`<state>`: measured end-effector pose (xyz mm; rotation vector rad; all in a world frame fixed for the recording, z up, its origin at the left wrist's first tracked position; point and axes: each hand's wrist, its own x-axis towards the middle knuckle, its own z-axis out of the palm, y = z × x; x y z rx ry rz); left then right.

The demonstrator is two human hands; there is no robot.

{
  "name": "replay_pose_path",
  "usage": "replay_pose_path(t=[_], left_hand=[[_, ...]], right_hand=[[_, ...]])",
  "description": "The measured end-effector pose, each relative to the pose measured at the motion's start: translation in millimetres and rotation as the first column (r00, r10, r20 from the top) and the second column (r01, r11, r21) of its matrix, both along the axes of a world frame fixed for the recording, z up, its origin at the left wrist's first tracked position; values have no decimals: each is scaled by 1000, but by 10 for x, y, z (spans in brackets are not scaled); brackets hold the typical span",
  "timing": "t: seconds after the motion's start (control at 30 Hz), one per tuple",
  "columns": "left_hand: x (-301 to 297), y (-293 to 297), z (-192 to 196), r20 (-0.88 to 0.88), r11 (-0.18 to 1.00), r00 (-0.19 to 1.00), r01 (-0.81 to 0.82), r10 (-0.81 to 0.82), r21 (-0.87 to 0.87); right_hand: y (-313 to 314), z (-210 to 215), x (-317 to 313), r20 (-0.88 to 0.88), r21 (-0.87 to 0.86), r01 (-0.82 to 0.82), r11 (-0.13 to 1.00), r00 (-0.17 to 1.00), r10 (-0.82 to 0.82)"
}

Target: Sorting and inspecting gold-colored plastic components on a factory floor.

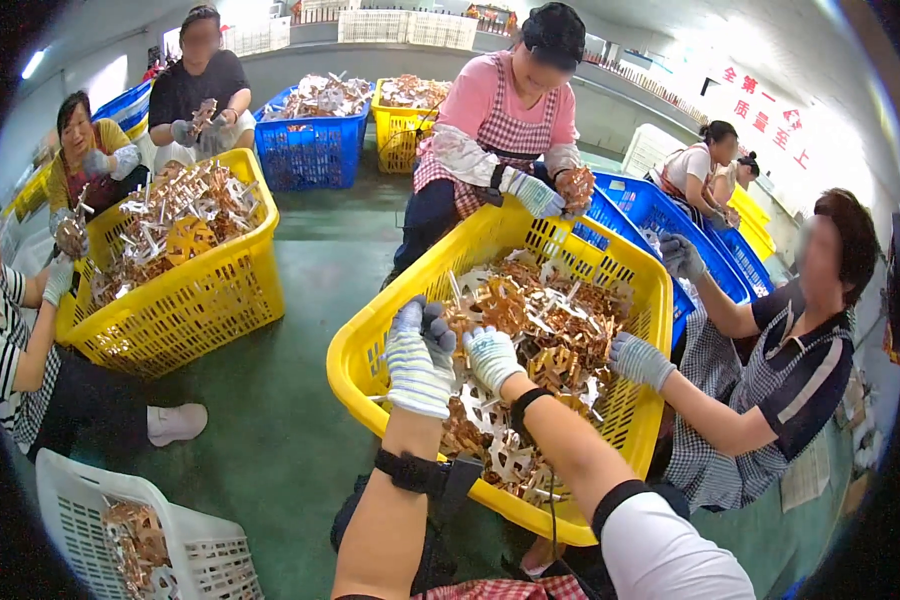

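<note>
My left hand [419,358] wears a striped work glove and hovers over the near left rim of a yellow plastic basket [365,345]. My right hand [491,357], also gloved, reaches into the basket's heap of copper-coloured and white stamped parts [545,330]. The fingers of both hands curl around one copper part [462,320] held between them at the top of the heap. A co-worker's gloved hand [638,360] reaches in from the right, and another person's gloved hand [538,195] is at the far rim.
A second yellow basket [185,305] of the same parts stands to the left with people seated around it. A white basket [80,500] sits at the lower left. Blue baskets [310,150] and a yellow basket [400,135] stand behind on the green floor [290,410].
</note>
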<state>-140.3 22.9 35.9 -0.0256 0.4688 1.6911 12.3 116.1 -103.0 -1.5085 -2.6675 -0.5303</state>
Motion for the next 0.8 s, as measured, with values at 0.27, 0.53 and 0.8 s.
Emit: replay_pose_path(t=[0.27,0.53,0.8], left_hand=[[185,92,-263,-156,1000,988,7,-9,-9],[816,-340,-164,-960,756,242,652,-140,54],[829,-375,-331,-954,616,285,768,-88,173]], right_hand=[[-579,1013,774,-563,-200,-67,977,825,-58],[-1654,1710,1131,-772,188,-191,963,578,265],[-1818,1650,1321,-603,226,-373,900,672,430]])
